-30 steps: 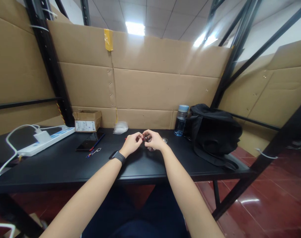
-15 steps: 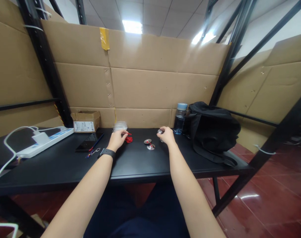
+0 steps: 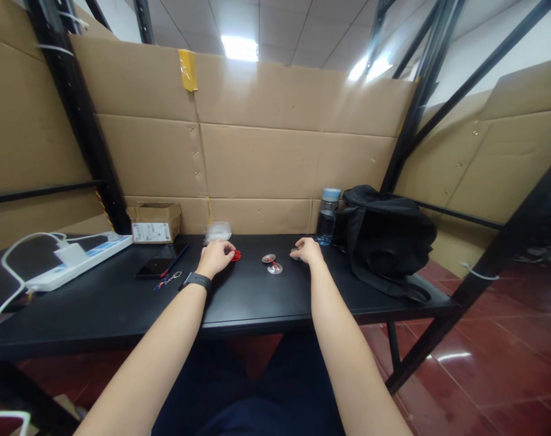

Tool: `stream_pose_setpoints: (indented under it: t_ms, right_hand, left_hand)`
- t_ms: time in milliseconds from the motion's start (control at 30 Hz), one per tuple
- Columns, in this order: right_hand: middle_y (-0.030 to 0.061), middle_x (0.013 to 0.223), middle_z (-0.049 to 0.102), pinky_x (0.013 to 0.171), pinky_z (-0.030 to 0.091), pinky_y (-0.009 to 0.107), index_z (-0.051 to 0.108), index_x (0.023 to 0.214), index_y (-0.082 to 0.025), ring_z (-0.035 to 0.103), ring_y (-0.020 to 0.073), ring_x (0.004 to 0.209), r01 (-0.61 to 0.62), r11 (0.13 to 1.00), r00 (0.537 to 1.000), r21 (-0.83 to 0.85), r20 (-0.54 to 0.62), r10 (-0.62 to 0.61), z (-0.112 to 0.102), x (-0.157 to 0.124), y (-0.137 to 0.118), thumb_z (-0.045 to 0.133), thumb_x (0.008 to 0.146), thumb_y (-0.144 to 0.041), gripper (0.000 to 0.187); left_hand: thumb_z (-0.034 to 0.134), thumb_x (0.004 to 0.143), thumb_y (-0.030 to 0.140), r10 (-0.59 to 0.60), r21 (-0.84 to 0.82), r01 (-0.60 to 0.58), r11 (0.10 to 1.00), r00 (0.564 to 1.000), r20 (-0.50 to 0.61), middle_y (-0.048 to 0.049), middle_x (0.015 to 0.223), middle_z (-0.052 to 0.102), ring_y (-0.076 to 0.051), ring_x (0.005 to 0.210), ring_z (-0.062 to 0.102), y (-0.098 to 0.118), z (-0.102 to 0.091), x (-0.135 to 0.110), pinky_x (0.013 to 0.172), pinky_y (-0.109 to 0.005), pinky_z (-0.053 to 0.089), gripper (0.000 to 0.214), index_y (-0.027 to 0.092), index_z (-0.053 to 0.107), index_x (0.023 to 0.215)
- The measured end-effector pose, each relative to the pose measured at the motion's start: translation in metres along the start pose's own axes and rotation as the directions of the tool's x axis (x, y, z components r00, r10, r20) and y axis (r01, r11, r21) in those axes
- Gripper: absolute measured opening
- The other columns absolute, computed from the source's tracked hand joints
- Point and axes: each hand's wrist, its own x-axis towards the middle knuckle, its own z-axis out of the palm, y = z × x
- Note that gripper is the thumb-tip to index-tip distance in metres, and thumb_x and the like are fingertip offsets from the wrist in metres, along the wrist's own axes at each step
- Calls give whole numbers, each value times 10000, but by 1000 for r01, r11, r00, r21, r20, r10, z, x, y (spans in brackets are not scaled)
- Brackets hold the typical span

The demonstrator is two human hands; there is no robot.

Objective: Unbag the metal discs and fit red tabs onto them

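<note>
My left hand (image 3: 216, 258), with a dark watch on its wrist, has its fingers curled over the left edge of a small bundle of red loops (image 3: 237, 255). What its fingertips grip, if anything, is hidden. Further right, my right hand (image 3: 308, 250) has thumb and fingers closed round a shiny round disc (image 3: 295, 257), mostly covered by the fingers and low over the table. Between the hands lie two similar discs, a disc with a red middle (image 3: 269, 258) and a clearer-looking disc (image 3: 275, 269), overlapping or touching at the edge.
Behind my left hand sits a clear plastic container (image 3: 218, 231). A phone (image 3: 160, 261), a keyring (image 3: 168, 280), a cardboard box (image 3: 155, 222) and a white power strip (image 3: 82, 263) are on the left. A water bottle (image 3: 327, 217) and black backpack (image 3: 389, 242) stand right.
My right hand has lowered its disc and tipped it towards the table. My left fingers have curled lower over the red loops. The view has shifted slightly.
</note>
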Motion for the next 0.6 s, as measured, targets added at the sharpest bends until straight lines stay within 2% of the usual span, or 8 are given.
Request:
stream_pose_setpoints:
  t_ms: [267, 600]
  right_hand:
    - [26, 943, 753, 801, 531, 254, 731, 887, -240, 721, 179, 879, -1, 1000, 999, -18, 38, 2, 4, 4, 5, 893, 535, -255, 388]
    - [47, 960, 751, 829, 536, 305, 740, 916, -226, 716, 197, 900, 59, 998, 997, 2, 46, -59, 6, 4, 8, 879, 563, -245, 380]
  left_hand:
    - [641, 803, 374, 10, 2, -10, 1000, 1000, 1, -28, 1088, 744, -253, 1050, 651, 5, -3, -2, 884, -345, 481, 179, 296, 775, 894]
    - [650, 781, 327, 34, -41, -34, 999, 999, 7, -43, 1032, 742, -266, 1022, 640, 5, -2, -2, 850, -364, 469, 140, 297, 774, 839]
